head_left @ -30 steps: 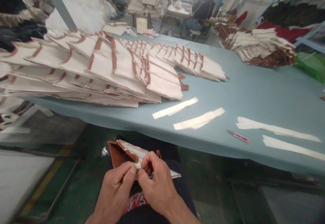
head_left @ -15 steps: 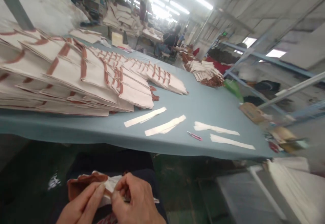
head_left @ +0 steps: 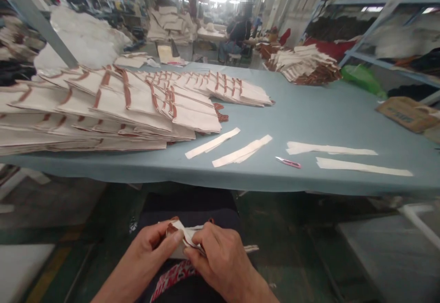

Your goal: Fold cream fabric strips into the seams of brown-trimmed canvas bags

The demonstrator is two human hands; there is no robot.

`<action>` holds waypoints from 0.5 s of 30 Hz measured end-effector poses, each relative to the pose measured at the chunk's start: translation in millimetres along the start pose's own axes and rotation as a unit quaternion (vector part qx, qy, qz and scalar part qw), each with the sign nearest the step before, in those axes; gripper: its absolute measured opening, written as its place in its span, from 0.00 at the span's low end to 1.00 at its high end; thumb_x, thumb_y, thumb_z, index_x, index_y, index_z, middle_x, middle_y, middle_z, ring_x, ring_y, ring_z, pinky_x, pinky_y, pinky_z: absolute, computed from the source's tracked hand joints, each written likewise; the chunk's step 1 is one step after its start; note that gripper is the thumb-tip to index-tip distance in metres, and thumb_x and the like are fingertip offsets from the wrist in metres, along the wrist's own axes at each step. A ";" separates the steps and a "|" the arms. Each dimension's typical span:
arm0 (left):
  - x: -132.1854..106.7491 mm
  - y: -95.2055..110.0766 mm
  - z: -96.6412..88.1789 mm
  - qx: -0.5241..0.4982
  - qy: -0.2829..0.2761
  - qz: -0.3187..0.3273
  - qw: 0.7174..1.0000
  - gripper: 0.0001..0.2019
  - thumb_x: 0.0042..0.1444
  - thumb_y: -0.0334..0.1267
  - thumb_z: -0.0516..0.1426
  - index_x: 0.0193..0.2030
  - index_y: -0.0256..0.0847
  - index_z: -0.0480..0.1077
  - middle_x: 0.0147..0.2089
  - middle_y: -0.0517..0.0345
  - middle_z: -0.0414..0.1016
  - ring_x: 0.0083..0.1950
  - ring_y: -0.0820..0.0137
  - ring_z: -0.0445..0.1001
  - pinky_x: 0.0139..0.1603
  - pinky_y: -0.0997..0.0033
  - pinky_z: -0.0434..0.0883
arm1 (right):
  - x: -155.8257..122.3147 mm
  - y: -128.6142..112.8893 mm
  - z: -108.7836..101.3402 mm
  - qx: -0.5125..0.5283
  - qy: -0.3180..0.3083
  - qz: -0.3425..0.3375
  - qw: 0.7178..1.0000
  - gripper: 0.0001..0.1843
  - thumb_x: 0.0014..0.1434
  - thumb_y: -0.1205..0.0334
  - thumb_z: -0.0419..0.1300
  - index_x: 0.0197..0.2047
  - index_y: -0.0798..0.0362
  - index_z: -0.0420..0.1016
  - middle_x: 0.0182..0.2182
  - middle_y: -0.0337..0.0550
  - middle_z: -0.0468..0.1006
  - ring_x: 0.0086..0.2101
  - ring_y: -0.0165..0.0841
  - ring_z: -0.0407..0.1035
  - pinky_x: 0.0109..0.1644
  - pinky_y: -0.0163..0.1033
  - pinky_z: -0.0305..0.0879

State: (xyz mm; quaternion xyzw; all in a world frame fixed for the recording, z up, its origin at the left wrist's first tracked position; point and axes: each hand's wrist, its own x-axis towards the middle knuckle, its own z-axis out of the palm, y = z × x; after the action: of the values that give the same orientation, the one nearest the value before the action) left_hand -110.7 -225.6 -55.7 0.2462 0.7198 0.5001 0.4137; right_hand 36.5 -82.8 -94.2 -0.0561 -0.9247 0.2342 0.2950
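Over my lap, a bunched piece of cream fabric with brown trim [head_left: 187, 235] is pinched between both hands. My left hand [head_left: 153, 248] closes thumb and fingers on its left end, where a bit of brown shows. Close beside it, my right hand [head_left: 218, 252] grips the fabric's other side with bent fingers. A pale strap-like end [head_left: 251, 248] pokes out past my right hand. Most of the fabric is hidden by the fingers, so its full shape cannot be made out.
A blue-covered table [head_left: 254, 124] stands ahead. Stacked cream pieces with brown trim [head_left: 137, 106] fill its left. Cream strips [head_left: 242, 151] and pink thread snips [head_left: 288, 162] lie near the front edge. Another pile [head_left: 305, 62] sits at the back right. A person [head_left: 239, 30] sits far behind.
The view has swung to the right and levelled. Both hands keep hold of the fabric; its brown section, spread wide on the left before, is now mostly folded out of sight.
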 end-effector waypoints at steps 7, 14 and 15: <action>0.0 -3.3 4.7 -0.058 -0.006 -0.071 0.996 0.24 0.60 0.62 0.68 0.38 0.40 0.87 0.39 0.53 0.85 0.41 0.59 0.79 0.44 0.68 0.77 | -7.5 16.6 3.9 0.071 -0.017 0.041 0.996 0.11 0.77 0.55 0.62 0.41 0.50 0.77 0.29 0.39 0.80 0.27 0.33 0.77 0.31 0.36 0.64; 16.5 2.7 2.7 0.060 -0.028 0.019 0.998 0.21 0.70 0.57 0.63 0.43 0.42 0.88 0.40 0.53 0.86 0.43 0.58 0.81 0.50 0.67 0.80 | 15.8 13.3 -8.1 0.208 -0.036 0.264 0.941 0.05 0.61 0.59 0.66 0.36 0.50 0.75 0.28 0.35 0.77 0.26 0.30 0.69 0.32 0.36 0.60; 18.1 2.7 2.5 0.066 -0.029 0.016 0.997 0.21 0.71 0.56 0.62 0.43 0.41 0.88 0.41 0.53 0.87 0.44 0.58 0.81 0.50 0.67 0.80 | 20.8 12.0 -8.7 0.209 -0.045 0.292 0.932 0.04 0.60 0.60 0.65 0.35 0.50 0.75 0.28 0.35 0.77 0.26 0.30 0.69 0.33 0.36 0.60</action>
State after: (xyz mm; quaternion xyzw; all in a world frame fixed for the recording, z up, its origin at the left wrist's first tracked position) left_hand -118.5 -209.3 -60.0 0.2985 0.7349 0.4511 0.4091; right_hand 24.1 -63.7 -82.7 -0.2503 -0.8100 0.5001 0.1766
